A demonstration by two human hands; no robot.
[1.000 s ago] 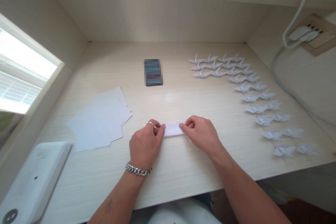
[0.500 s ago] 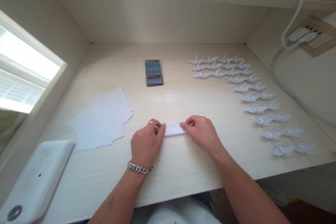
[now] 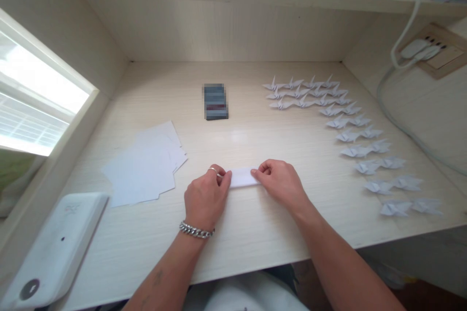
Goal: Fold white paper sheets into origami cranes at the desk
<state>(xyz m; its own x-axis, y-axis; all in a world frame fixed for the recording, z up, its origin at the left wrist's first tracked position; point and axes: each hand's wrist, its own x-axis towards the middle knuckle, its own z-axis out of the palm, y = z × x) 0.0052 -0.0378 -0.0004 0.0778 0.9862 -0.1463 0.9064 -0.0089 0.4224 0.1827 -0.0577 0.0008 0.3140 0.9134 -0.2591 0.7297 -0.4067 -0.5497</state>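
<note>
I pinch a folded paper strip (image 3: 242, 178) flat on the counter (image 3: 255, 138), fingers of the left hand (image 3: 206, 198) closed on one end, the right hand (image 3: 282, 182) on the other, between loose sheets (image 3: 146, 170) and paper cranes (image 3: 350, 133).

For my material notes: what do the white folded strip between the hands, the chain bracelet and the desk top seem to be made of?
White folded strip: thin matte paper, judging by its flat, sharp edges.
Silver chain bracelet: probably metal, since the links are shiny.
Pale desk top: wood-grain board, likely laminate, with fine streaks and a slight sheen.
</note>
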